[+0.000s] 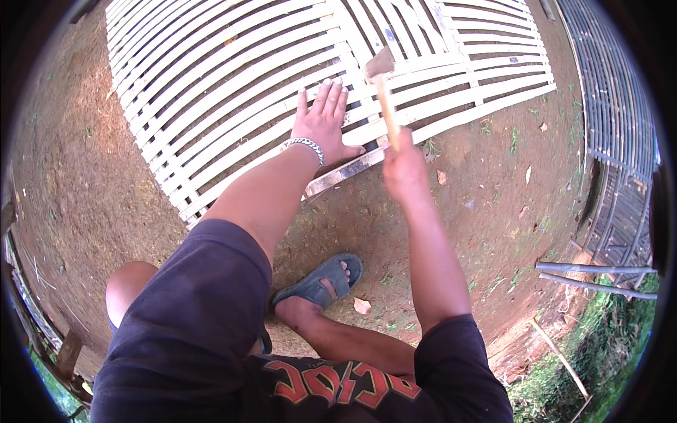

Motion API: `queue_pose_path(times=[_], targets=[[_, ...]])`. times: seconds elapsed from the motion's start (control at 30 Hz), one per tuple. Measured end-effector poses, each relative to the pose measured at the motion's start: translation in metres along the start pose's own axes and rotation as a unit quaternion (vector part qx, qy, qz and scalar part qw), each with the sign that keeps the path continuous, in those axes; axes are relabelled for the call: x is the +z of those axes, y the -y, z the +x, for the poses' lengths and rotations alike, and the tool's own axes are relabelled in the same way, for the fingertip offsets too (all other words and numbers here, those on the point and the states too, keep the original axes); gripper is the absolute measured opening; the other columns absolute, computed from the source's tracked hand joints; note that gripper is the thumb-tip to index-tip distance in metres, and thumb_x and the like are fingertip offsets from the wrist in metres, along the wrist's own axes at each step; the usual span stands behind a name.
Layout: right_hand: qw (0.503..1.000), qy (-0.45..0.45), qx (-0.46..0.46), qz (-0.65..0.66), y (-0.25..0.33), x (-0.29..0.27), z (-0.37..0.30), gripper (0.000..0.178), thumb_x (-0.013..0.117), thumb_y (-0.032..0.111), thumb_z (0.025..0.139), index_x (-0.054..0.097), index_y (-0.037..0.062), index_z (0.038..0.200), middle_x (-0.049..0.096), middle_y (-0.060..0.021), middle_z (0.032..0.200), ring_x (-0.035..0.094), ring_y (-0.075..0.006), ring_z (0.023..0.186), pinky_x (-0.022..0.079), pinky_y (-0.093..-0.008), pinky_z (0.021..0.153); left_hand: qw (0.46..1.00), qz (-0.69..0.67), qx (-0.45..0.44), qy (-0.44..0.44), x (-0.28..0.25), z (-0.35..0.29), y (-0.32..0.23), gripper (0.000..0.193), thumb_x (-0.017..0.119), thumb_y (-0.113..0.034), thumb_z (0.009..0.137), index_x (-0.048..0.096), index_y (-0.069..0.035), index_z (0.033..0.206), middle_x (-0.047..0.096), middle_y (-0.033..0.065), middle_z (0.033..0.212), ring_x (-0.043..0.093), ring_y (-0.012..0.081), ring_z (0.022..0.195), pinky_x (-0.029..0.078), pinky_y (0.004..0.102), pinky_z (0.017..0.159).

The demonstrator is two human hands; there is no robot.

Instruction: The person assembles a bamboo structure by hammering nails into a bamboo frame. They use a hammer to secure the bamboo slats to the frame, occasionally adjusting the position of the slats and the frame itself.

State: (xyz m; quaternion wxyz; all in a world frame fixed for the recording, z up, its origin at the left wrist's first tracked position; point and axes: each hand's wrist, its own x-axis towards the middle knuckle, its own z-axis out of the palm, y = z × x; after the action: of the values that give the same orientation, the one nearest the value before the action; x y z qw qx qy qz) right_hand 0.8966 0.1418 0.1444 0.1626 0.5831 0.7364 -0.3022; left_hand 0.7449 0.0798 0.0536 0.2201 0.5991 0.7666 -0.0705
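Pale slatted panel [343,42], one, on bare ground [70,211]; hammer-like tool [386,106], one.
Left hand [321,130]: laid flat on panel, thumb out. Right hand [405,169]: wrapped round tool, near panel's edge.

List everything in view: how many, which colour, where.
Ground: one, brown, throughout
Pale panel: one, cream slats, upper middle
Hatchet-like tool: one, brown-headed, upper middle
Strip: one, greyish, panel's near edge
Dark slatted structure: one, grey, upper right
Poles: two, grey, right edge
Stick: one, tan, lower right
Dry leaves: several, tan, ground
Grass: uncountable, green, lower right
Bracelet: one, silver, upper middle
Sandals: two (one mostly hidden), grey, lower middle
Shirt: one, dark, bottom
Left hand: one, on pale panel
Right hand: one, gripping tool
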Motion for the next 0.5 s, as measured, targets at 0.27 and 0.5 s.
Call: queue_pose_path(times=[0.27,0.5], targets=[[0.881,-0.284,-0.205,0.319,0.041,-0.060,-0.002,0.033,0.050,0.017,0.106,0.048,-0.0005,0.134,0.071,-0.0297,0.108,0.072,-0.0458,0.101,0.056,-0.0534,0.084,1.000,-0.008,0.008,-0.025,-0.001,0.000,0.000,0.123,0.052,-0.087,0.085,0.013,-0.005,0.168,0.012,0.0112,0.176,0.006,0.0258,0.163,0.005,0.0580,0.130],[0.987,-0.026,-0.103,-0.122,0.018,-0.054,0.007,0.033,0.050,0.020,0.107,0.050,0.0033,0.134,0.071,-0.0301,0.110,0.070,-0.0497,0.098,0.055,-0.0572,0.087,1.000,-0.018,0.001,0.006,-0.003,-0.001,0.001,0.121,0.051,-0.085,0.086,0.013,-0.005,0.168,0.011,0.0107,0.176,0.006,0.0247,0.163,0.005,0.0575,0.130]])
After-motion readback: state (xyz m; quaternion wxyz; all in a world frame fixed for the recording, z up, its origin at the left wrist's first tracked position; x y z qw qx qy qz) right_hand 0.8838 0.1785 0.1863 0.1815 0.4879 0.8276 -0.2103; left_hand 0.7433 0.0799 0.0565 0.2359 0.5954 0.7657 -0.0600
